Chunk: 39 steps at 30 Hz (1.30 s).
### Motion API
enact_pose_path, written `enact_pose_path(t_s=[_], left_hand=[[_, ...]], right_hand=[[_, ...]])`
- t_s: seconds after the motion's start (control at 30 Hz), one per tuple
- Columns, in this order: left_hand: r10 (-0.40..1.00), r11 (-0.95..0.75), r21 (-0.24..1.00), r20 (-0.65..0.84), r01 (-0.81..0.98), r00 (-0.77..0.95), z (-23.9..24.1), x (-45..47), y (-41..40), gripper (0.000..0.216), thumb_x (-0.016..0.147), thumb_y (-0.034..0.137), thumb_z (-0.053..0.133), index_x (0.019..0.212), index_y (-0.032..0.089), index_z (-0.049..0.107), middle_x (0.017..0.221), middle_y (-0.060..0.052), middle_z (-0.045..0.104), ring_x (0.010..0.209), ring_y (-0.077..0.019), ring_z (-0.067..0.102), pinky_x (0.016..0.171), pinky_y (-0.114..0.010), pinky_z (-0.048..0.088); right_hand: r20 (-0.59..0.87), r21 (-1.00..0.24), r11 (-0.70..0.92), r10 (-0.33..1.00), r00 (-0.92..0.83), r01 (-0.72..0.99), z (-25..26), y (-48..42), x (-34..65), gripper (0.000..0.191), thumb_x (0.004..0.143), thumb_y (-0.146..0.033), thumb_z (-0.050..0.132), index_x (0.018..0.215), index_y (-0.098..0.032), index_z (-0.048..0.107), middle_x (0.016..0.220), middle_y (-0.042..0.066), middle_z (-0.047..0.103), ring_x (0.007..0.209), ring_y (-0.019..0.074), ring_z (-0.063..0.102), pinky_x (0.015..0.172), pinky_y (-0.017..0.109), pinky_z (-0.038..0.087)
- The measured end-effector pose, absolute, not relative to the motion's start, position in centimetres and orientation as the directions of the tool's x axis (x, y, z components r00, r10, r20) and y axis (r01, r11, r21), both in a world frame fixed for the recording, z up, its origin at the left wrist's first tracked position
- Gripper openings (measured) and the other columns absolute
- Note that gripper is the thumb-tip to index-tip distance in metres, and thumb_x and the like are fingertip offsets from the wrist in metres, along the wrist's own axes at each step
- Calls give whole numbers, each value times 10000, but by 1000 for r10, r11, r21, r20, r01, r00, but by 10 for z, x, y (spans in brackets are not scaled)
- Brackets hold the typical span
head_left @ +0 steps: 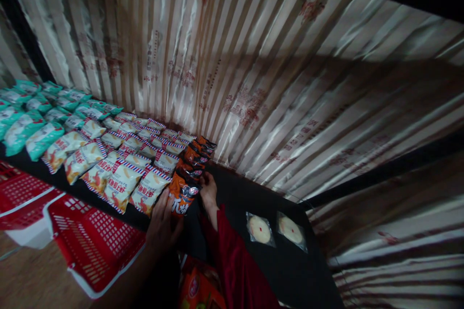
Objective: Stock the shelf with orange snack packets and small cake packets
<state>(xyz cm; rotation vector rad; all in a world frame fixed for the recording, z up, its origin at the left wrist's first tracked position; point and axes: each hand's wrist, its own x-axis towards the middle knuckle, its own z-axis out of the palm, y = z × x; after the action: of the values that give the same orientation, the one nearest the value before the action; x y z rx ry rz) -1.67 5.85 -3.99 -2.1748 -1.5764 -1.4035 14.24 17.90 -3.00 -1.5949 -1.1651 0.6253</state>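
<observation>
A column of orange-and-black snack packets (183, 188) runs toward the curtain on a black shelf. My left hand (163, 222) is at the near left corner of the front orange packet, its fingers along the packet's edge and its thumb below. On the opposite side, my right hand (209, 193), in a dark red sleeve, has its fingers bent against the right edge of the same column. The two hands hold the front packet between them. Left of it lie rows of white shrimp-snack packets (123, 183), touching my left hand's side. Dim light hides the fingertips partly.
Teal packets (43, 137) fill the shelf's far left. Two round flat items in clear wrappers (260, 229) lie on the black shelf (232, 188) at right. Red baskets (94, 236) stand below the front edge. An orange-red package (201, 287) is beneath my arms. A pleated curtain (246, 82) hangs behind.
</observation>
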Motion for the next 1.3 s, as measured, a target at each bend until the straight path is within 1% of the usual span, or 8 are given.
enact_pose_path(t_s=[0.13,0.27,0.37,0.5,0.63,0.83,1.03,1.3], left_hand=[[699,-451,409,715,793,28,-39,-16,58,757,822,256,560,1449,135,153,1467,-213,300,1334,-329,337,1015,-481,397],[692,-452,411,722,792,19,-38,-15,57,734,830,253,554,1443,134,168,1481,-209,276,1342,-326,324,1010,-479,405],[680,-458,397,733,795,26,-38,-15,57,750,831,259,556,1446,124,149,1485,-214,267,1348,-331,311,1004,-483,410],[678,-458,389,735,799,31,-40,-15,57,761,832,264,551,1450,110,135,1487,-220,261,1347,-332,313,1003,-484,411],[668,-449,376,744,811,26,-38,-15,57,749,836,281,543,1451,123,146,1495,-210,249,1334,-328,339,990,-472,423],[665,-440,359,746,823,29,-38,-15,59,742,839,295,526,1447,96,150,1474,-225,286,1327,-329,349,977,-462,429],[688,-428,371,725,824,31,-42,-15,60,728,831,315,520,1434,84,186,1456,-234,316,1317,-338,362,961,-465,440],[665,-429,379,747,820,3,-39,-14,60,737,827,301,516,1447,115,162,1462,-218,312,1299,-339,389,947,-475,448]], right_hand=[[178,-900,-51,863,472,432,-29,162,137,250,728,-335,521,914,-176,577,966,104,641,913,223,595,845,343,445],[198,-916,29,900,388,401,-29,147,131,175,750,-313,462,840,-202,562,872,53,653,829,192,610,803,316,465],[183,-928,64,937,298,367,-31,142,128,213,722,-254,465,886,-214,595,910,33,679,852,180,625,815,305,475],[187,-929,73,939,288,364,-27,137,125,271,708,-223,465,935,-211,612,954,42,687,889,187,628,838,317,475],[220,-938,130,939,263,322,-18,133,122,296,742,-249,465,1004,-208,598,998,46,677,910,176,625,844,303,479],[172,-971,127,958,228,203,-9,132,122,297,746,-288,505,1004,-202,624,1036,49,684,947,184,627,865,314,484],[105,-987,81,979,174,138,-4,130,120,333,699,-294,583,1013,-196,635,931,40,714,862,193,650,794,309,510],[123,-976,85,976,182,202,8,128,111,246,711,-281,543,931,-197,618,904,37,710,822,186,649,750,282,501]])
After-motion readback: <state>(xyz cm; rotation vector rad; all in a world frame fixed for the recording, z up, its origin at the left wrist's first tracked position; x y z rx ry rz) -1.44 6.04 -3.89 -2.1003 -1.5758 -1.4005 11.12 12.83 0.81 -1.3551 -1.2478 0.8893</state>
